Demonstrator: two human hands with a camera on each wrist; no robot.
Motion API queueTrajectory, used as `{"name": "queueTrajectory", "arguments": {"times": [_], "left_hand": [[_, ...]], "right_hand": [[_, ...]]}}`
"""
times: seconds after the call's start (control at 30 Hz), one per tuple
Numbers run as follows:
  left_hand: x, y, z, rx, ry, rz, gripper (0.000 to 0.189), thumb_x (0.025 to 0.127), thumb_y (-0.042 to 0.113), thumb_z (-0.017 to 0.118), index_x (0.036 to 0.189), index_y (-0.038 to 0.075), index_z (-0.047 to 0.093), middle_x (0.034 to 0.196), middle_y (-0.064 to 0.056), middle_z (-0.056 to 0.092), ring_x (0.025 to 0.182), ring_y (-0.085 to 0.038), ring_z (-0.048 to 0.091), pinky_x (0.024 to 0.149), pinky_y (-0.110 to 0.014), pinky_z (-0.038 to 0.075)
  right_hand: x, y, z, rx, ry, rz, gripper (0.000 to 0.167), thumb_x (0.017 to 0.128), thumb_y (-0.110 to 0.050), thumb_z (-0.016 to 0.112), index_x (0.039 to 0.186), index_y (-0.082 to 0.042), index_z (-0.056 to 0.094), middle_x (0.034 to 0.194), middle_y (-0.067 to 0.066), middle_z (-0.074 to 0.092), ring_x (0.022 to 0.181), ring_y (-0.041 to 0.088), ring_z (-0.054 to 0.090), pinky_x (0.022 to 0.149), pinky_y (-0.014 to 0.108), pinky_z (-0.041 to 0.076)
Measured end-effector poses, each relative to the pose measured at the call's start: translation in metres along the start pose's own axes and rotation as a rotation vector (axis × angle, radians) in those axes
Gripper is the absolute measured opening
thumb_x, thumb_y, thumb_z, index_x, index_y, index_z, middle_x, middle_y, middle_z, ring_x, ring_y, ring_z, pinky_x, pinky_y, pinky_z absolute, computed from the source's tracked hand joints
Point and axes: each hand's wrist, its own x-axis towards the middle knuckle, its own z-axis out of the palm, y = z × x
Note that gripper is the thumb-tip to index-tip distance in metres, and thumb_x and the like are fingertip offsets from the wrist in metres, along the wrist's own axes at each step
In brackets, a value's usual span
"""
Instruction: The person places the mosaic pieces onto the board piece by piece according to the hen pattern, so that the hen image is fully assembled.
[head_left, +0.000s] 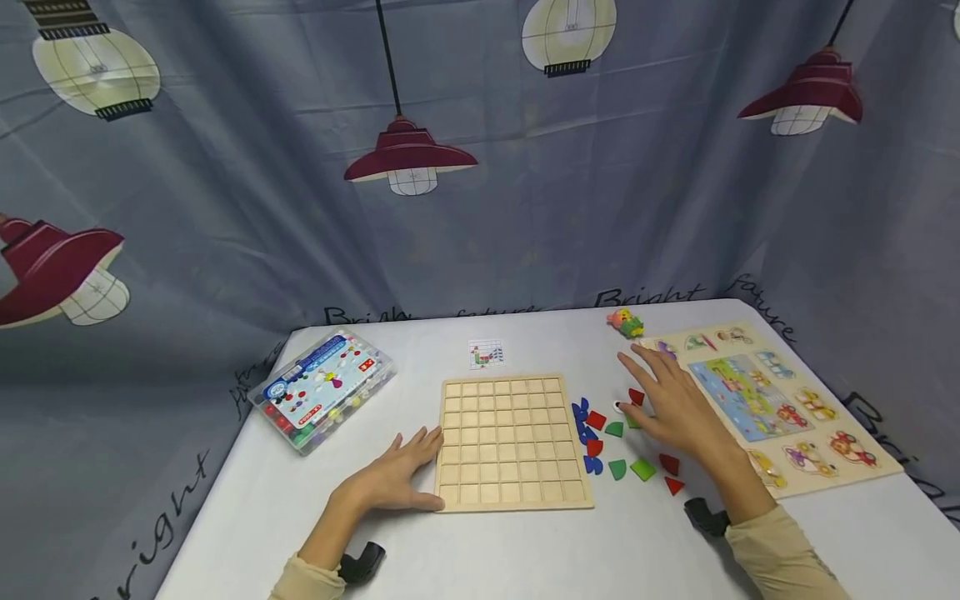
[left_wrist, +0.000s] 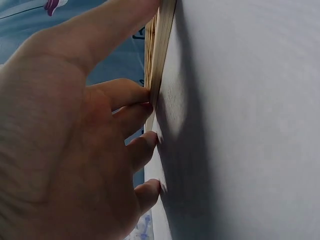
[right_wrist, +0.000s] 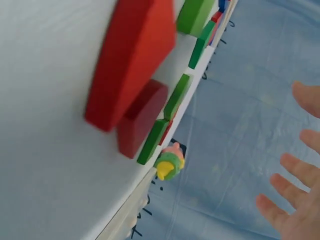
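Observation:
A square wooden grid board (head_left: 514,443) lies flat in the middle of the white table. My left hand (head_left: 393,475) rests at its left side, thumb and fingertips touching the wooden edge (left_wrist: 162,45). To the right of the board lie several small coloured pieces: a blue piece (head_left: 592,464), a light green square (head_left: 642,469), a red triangle (head_left: 673,485) and others. Above the upper ones hovers my right hand (head_left: 675,404), fingers spread, hiding some of them. In the right wrist view that hand (right_wrist: 300,185) holds nothing, and a red piece (right_wrist: 127,60) lies close to the camera.
A small picture card (head_left: 486,354) lies behind the board. At the left sits a clear plastic case (head_left: 322,392) with a printed lid. A wooden picture puzzle (head_left: 810,467) takes up the right side, with a colourful toy figure (head_left: 626,322) near its far corner.

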Motion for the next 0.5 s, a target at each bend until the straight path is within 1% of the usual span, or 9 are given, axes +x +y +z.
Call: {"name": "queueTrajectory", "arguments": {"times": [0.1, 0.2, 0.27, 0.33, 0.4, 0.5], "left_hand": [[-0.002, -0.001, 0.0, 0.006, -0.005, -0.012, 0.102, 0.078, 0.057, 0.072, 0.153, 0.005, 0.027, 0.163, -0.01, 0.021, 0.151, -0.036, 0.016, 0.122, -0.061, 0.01], [-0.002, 0.0, -0.001, -0.002, 0.002, -0.011, 0.102, 0.078, 0.057, 0.072, 0.153, 0.005, 0.027, 0.163, -0.011, 0.021, 0.151, -0.036, 0.016, 0.122, -0.061, 0.009], [-0.001, 0.0, -0.001, -0.008, 0.008, -0.007, 0.102, 0.078, 0.057, 0.072, 0.153, 0.005, 0.027, 0.163, -0.011, 0.022, 0.151, -0.036, 0.016, 0.122, -0.061, 0.009], [0.0, 0.0, -0.001, -0.008, 0.009, -0.006, 0.103, 0.077, 0.058, 0.072, 0.153, 0.006, 0.027, 0.163, -0.01, 0.021, 0.151, -0.035, 0.016, 0.122, -0.06, 0.009], [0.001, 0.001, -0.001, -0.001, 0.009, -0.009, 0.103, 0.077, 0.058, 0.073, 0.153, 0.006, 0.027, 0.163, -0.009, 0.022, 0.151, -0.035, 0.016, 0.122, -0.06, 0.009], [0.001, 0.001, -0.001, 0.009, 0.005, -0.013, 0.103, 0.076, 0.058, 0.073, 0.153, 0.006, 0.027, 0.162, -0.009, 0.022, 0.151, -0.034, 0.017, 0.122, -0.059, 0.01]], "right_hand": [[0.002, -0.002, 0.001, 0.03, 0.002, -0.031, 0.079, 0.08, -0.029, 0.077, 0.148, -0.015, 0.04, 0.152, 0.017, 0.035, 0.138, 0.041, 0.031, 0.107, 0.068, 0.033], [0.004, -0.002, 0.001, 0.049, 0.014, -0.072, 0.074, 0.078, -0.023, 0.078, 0.145, -0.014, 0.045, 0.151, 0.015, 0.038, 0.137, 0.04, 0.034, 0.106, 0.067, 0.035], [0.005, -0.003, 0.001, 0.07, -0.003, -0.092, 0.072, 0.078, -0.019, 0.078, 0.143, -0.014, 0.046, 0.15, 0.015, 0.04, 0.136, 0.039, 0.035, 0.107, 0.066, 0.036], [0.005, -0.006, 0.001, 0.119, -0.051, -0.1, 0.069, 0.079, -0.015, 0.078, 0.142, -0.014, 0.049, 0.149, 0.013, 0.042, 0.135, 0.037, 0.037, 0.107, 0.064, 0.037], [0.004, -0.009, 0.002, 0.184, -0.122, -0.098, 0.066, 0.079, -0.012, 0.078, 0.14, -0.015, 0.052, 0.148, 0.013, 0.045, 0.134, 0.037, 0.04, 0.106, 0.062, 0.04], [0.002, -0.015, 0.004, 0.302, -0.236, -0.077, 0.057, 0.078, -0.007, 0.077, 0.132, -0.015, 0.06, 0.141, 0.01, 0.053, 0.13, 0.034, 0.047, 0.103, 0.058, 0.045]]}}
